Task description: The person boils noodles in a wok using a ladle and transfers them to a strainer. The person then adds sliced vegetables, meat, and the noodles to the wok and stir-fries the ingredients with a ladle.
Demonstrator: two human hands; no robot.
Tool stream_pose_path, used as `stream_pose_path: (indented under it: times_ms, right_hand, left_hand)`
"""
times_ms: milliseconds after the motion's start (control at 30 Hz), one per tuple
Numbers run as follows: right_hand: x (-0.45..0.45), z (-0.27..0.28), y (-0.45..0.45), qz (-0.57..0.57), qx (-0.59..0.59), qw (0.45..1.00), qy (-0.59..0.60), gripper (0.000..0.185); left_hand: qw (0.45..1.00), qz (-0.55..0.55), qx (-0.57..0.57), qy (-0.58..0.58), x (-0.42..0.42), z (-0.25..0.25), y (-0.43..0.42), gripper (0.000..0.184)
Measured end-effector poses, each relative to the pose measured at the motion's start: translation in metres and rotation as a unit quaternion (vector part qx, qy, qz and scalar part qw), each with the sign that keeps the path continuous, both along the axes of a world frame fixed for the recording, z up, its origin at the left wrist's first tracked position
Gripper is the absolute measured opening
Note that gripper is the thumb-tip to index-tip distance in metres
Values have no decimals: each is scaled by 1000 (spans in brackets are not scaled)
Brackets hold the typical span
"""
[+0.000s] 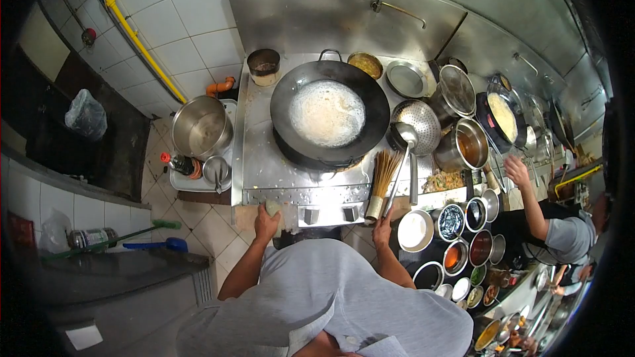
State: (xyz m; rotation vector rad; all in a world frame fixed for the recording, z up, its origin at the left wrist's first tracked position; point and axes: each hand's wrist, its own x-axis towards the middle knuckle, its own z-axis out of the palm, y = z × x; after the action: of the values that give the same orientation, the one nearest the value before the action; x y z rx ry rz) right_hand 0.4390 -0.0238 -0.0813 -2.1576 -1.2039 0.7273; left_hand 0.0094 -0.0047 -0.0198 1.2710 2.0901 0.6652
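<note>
My left hand (266,225) is at the front left edge of the steel stove (258,158), closed on a small greyish-green wad (272,207); whether it is cloth or sponge I cannot tell. At the front right of the stove, my right hand (381,231) is closed around the lower end of a long-handled ladle (397,182). The ladle's bowl rests by a perforated strainer (420,122). Just left of that handle lies a bamboo wok brush (379,188). A large black wok (288,102) sits on the burner with whitish, frothy liquid (327,114) in it.
Left of the stove are a steel pot (202,125), a red-capped bottle (178,164) and a small steel bowl (217,172) on a tray. Several sauce containers (415,230) crowd the right side. Beyond them, another person's hand (516,170) reaches near a second wok (501,117).
</note>
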Motion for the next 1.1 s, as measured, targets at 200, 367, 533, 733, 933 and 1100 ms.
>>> stream_pose_path:
  times_ms: [200,367,533,733,933,1100]
  right_hand:
    - [-5,14,0,2,11,1000,-25,76]
    - [-7,22,2,-13,-49,999,8,77]
    - [-4,9,0,2,11,1000,-1,77]
    - [-5,27,2,-31,-16,995,92,76]
    - [-9,59,8,6,139,990,-9,77]
    - [-35,134,11,-16,138,963,230,79]
  left_hand:
    - [1000,2,-7,-7,-1,-3,0,69]
    - [1000,1,-2,-10,-1,-4,0,69]
    - [1000,0,22,6,-2,-8,0,69]
    - [1000,10,-15,-16,-2,-5,1,68]
    - [1000,12,-19,-21,-1,-3,0,67]
    - [1000,7,-13,2,-2,-9,0,68]
